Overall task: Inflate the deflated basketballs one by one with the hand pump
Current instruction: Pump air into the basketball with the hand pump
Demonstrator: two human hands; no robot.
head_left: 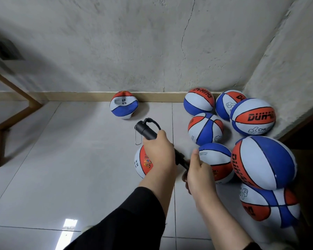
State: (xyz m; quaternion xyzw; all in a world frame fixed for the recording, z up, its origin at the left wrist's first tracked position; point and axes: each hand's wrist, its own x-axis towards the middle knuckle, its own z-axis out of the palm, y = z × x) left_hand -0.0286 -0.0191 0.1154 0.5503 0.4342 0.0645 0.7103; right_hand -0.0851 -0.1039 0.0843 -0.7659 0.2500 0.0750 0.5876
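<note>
Both hands held the hand pump (148,131) above the tiled floor (61,159): left hand (158,150) fingers curled round its black barrel, right hand (200,171) fingers closed on the handle end. Rigid and light, it probably suits that two-ended grip. A crumpled deflated basketball (124,104), likely soft and floppy, lay against the skirting, well apart from the round balls (260,159) to the right.

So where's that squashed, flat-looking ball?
The deflated basketball sits alone against the baseboard at centre, left of the ball cluster and beyond the pump.
</note>
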